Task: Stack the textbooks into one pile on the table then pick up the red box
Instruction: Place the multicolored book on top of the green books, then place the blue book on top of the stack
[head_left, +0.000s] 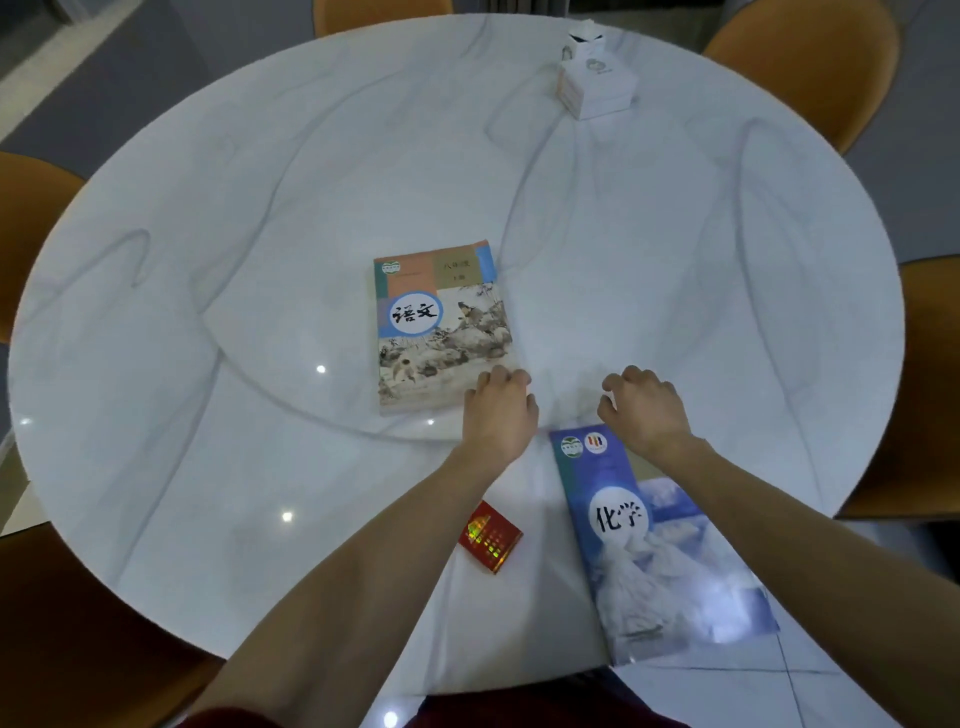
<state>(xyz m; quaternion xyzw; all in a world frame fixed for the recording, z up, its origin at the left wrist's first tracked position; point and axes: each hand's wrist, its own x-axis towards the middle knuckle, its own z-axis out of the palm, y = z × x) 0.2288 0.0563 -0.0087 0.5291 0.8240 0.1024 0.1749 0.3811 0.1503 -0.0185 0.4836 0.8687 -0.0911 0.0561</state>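
Note:
A textbook with a painted landscape cover (441, 322) lies flat near the middle of the round white table (208, 260). My left hand (498, 410) rests at its near right corner, fingers curled on the edge. A blue textbook (660, 551) lies at the near right, its lower part sticking out past the table's edge. My right hand (644, 405) hovers just beyond the blue book's far end, fingers curled, holding nothing. The small red box (491, 538) lies between my forearms, near the front edge.
A white tissue box (597, 85) stands at the far right of the table. Orange chairs (810, 62) ring the table. A raised round inner disc (291, 384) carries the landscape book.

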